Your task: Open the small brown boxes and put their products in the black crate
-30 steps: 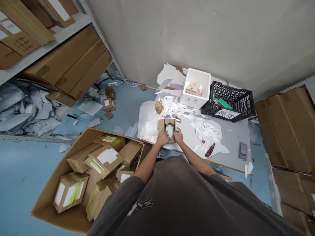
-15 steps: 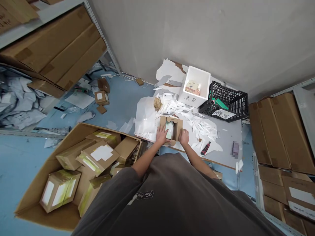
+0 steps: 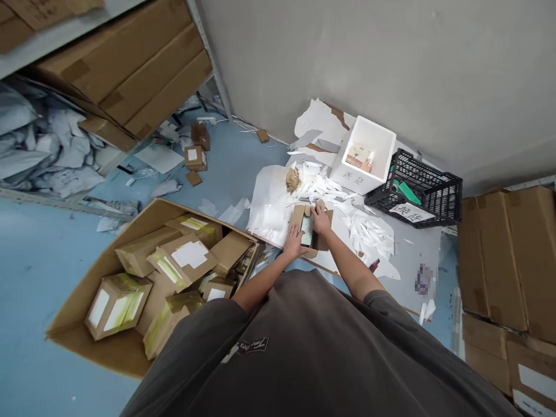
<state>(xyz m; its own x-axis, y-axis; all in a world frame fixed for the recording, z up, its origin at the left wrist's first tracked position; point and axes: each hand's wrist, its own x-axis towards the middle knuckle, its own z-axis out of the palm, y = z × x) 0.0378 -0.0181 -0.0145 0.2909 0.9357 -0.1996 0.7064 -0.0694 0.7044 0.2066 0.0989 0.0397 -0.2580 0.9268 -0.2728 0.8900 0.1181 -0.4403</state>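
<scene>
A small open cardboard box (image 3: 297,215) stands on the table near its front edge, flaps up. Inside it lies a flat pale green thing (image 3: 306,230), whose kind I cannot make out. My left hand (image 3: 294,242) holds the box's left side, fingers over the edge. Across the box's right part reaches my right hand (image 3: 321,221), its curled fingers on a flap at the back. The right wrist and hand cover part of the box's inside. A red and black box cutter (image 3: 374,265) lies right of the box, partly hidden by my right forearm.
White paper scraps (image 3: 369,234) and crumpled brown paper (image 3: 292,179) litter the table. Behind stand a white foam box (image 3: 353,180) and a black plastic crate (image 3: 447,200). A large carton (image 3: 69,339) of taped parcels is at my left. Shelves with cartons (image 3: 499,260) flank both sides.
My right hand has moved from the box's right side up and left over its back flap. The left hand stays at the left side. The view has shifted, and my forearm now covers more of the cutter.
</scene>
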